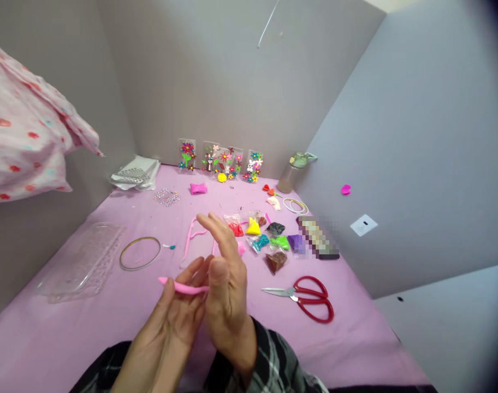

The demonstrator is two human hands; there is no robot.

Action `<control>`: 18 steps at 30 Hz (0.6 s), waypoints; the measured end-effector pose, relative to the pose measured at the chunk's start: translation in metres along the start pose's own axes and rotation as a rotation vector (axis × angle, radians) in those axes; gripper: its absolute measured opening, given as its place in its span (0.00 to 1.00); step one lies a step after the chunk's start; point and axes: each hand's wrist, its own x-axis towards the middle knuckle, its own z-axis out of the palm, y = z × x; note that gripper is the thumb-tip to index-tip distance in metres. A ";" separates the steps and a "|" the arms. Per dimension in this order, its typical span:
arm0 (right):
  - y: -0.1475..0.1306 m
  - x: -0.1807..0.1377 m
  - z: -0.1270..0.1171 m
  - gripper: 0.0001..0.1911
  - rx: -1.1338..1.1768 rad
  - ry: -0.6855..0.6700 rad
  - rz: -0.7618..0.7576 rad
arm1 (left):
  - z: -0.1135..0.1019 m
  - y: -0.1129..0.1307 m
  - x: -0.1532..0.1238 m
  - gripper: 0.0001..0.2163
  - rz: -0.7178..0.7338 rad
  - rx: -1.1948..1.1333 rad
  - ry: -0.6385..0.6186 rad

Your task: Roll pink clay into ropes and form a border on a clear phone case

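A pink clay roll [187, 289], pointed at its left end, lies across the palm of my left hand [177, 314], whose thumb rests against it. Its other end runs behind my right hand [228, 295], which stands on edge with fingers stretched out and its palm towards the roll. Beyond the hands are pink glasses-like frames [187, 243], partly hidden by my right fingers. To the right, red-handled scissors [300, 295] lie with blades pointing left.
Several bags of coloured clay, one brown [276, 262], lie beyond my right hand. A hoop [140, 253] and clear phone cases [85, 262] are at left. Decorated panels [187, 155] lean at the back wall, near a bottle [292, 172]. Patterned fabric [31, 125] hangs upper left.
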 end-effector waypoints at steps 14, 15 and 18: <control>0.005 -0.031 -0.016 0.09 -0.019 -0.216 0.022 | -0.008 0.012 -0.003 0.18 0.137 0.134 0.149; 0.003 -0.025 -0.018 0.12 -0.017 -0.181 0.015 | -0.008 0.010 -0.005 0.18 0.177 0.180 0.141; -0.007 -0.006 -0.017 0.24 -0.016 -0.024 -0.043 | -0.003 -0.004 -0.012 0.21 0.279 0.366 0.095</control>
